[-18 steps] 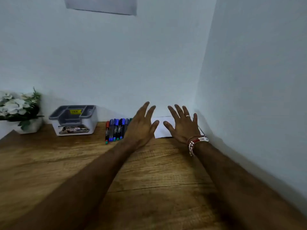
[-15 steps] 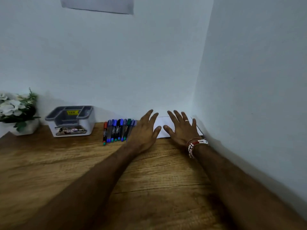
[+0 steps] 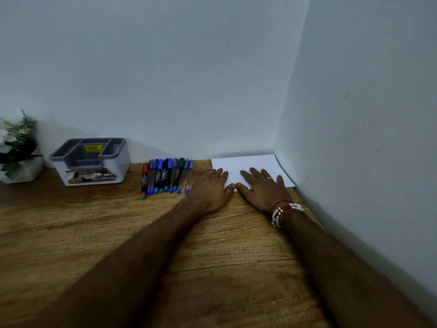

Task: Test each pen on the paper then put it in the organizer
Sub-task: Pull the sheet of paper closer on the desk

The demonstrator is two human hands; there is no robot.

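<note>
At the paper, left hand and right hand lay flat, fingers straight. Its near corner was hidden.

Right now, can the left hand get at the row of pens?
Probably yes. The left hand lies flat, holding nothing, just right of the pen row, with nothing standing between them.
</note>
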